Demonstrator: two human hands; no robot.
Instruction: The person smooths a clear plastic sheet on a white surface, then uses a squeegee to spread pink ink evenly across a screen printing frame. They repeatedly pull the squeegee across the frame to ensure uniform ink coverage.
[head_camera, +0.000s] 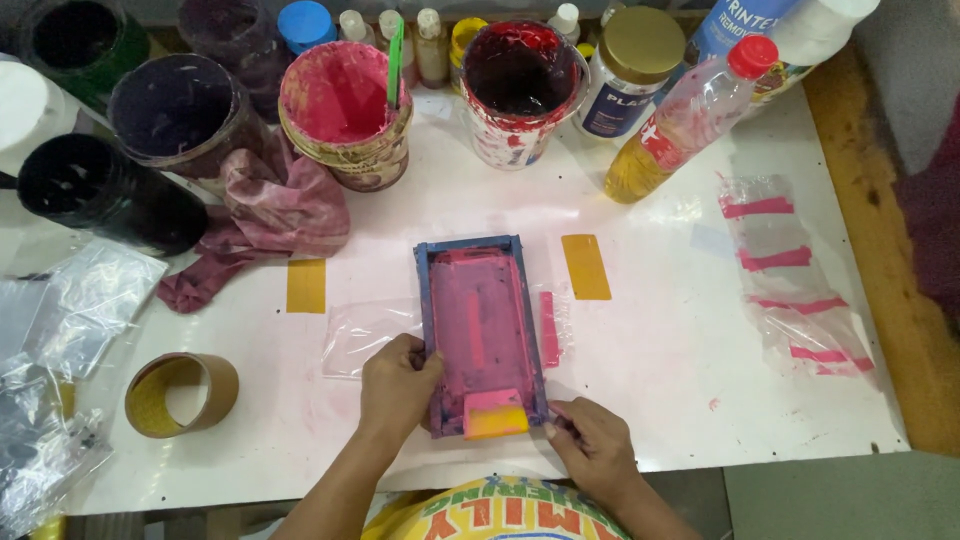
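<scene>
- Head view: white and paint-stained, the tabletop fills most of what I see, with tubs and bottles crowded along its far edge.
- At the middle lies a small screen-printing frame, blue-edged and coated in pink ink, resting flat over a clear plastic bag that pokes out on its left side.
- My left hand is closed over the frame's near-left rail, fingers curled on the edge and pressing it down.
- My right hand sits at the near-right corner, fingertips pinching at the frame's edge (whether it truly grips something small there I cannot tell).
- A yellow squeegee with pink ink on it rests at the near end of the frame, between the two hands; neither hand holds it.
- To do this well, I judge the frame should be kept pinned flat so it cannot creep over the bag and smear the print.
- The frame's long axis runs away from me toward the far edge, tilted slightly left at the top; its near short end points at my body.
- Around it: two yellow tape strips, a crumpled pink rag, a pink paint tub, a red paint tub, an oil bottle with a red cap, a tape roll, and printed bags drying at the right.
</scene>
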